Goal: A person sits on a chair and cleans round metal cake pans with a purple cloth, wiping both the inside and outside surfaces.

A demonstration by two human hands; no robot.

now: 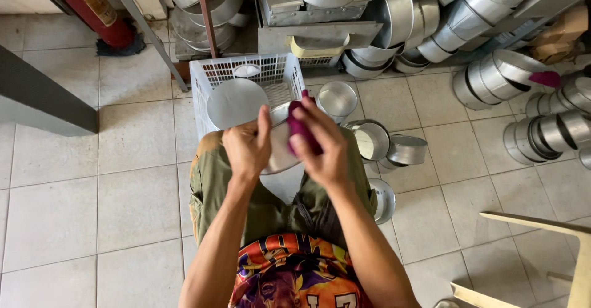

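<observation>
My left hand (pixel 247 148) grips the edge of a round metal pan (pixel 280 153) held over my lap. My right hand (pixel 323 142) presses a magenta cloth (pixel 300 125) against the pan's inner face. Just beyond my knees stands a white plastic basket (pixel 203 86) with a flat round metal disc (pixel 236 102) leaning inside it. I sit with olive trousers (pixel 212 179) spread apart on the tiled floor.
Several metal pans (pixel 369 139) sit on the floor to my right, and one (pixel 385 200) lies beside my right knee. Stacks of round tins (pixel 492 74) fill the back and right. A wooden stool (pixel 554 259) is at the lower right. A dark slanted beam (pixel 43 99) crosses the left.
</observation>
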